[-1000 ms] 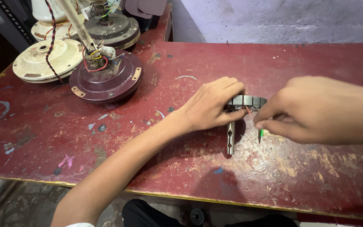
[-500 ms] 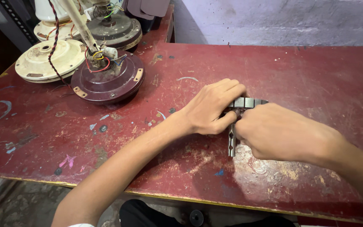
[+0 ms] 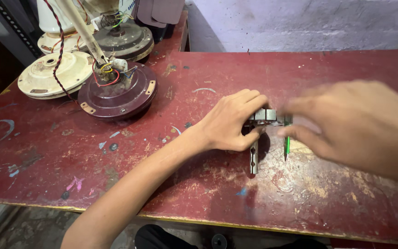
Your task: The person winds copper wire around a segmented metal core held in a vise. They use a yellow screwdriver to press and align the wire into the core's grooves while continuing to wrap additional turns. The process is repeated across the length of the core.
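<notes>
My left hand (image 3: 230,124) grips a small grey metal part (image 3: 266,115) with a steel shaft (image 3: 254,159) that points toward me, pressed onto the worn red table (image 3: 199,175). My right hand (image 3: 355,127) is blurred with motion just right of the part, fingers partly curled, its fingertips close to a thin green-handled tool (image 3: 287,144) that hangs below them. Whether the right hand holds that tool is unclear.
A maroon ceiling fan motor housing (image 3: 116,92) with coloured wires and a down rod sits at the back left. Cream fan housings (image 3: 54,74) and a grey one (image 3: 123,39) stand behind it. A purple wall rises behind the table.
My right hand moved in over the metal part, then drew back to the right and is blurred now. My left hand has kept its grip on the part.
</notes>
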